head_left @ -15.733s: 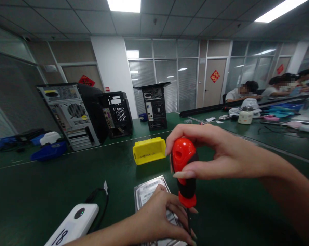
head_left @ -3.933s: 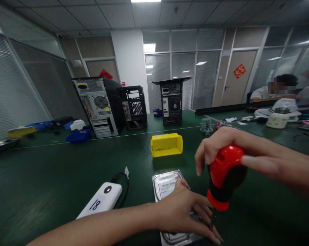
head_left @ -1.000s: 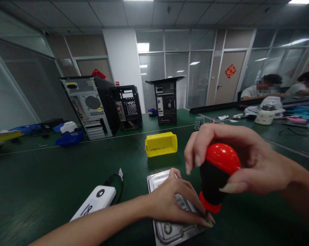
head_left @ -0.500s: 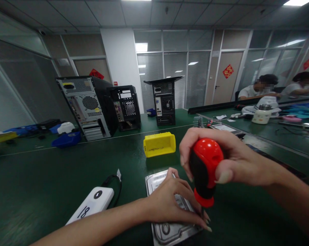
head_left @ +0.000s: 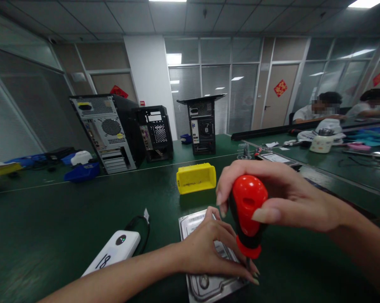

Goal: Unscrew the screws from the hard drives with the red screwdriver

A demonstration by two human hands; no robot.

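A silver hard drive [head_left: 205, 286] lies flat on the green table near me. My left hand [head_left: 209, 250] presses down on top of it, fingers spread toward its right edge. My right hand [head_left: 284, 195] grips the red and black handle of a screwdriver [head_left: 246, 216], held nearly upright. Its thin shaft points down to the drive's right edge beside my left fingertips; the tip is hidden there.
A yellow bin [head_left: 196, 177] sits just beyond the drive. A white device marked 18 [head_left: 112, 251] with a black cable lies to the left. Three computer cases [head_left: 109, 130] stand at the back. Other people sit at the far right table [head_left: 322, 109].
My right hand has turned on the screwdriver handle and shifted slightly left. My left hand stays pressed on the hard drive.
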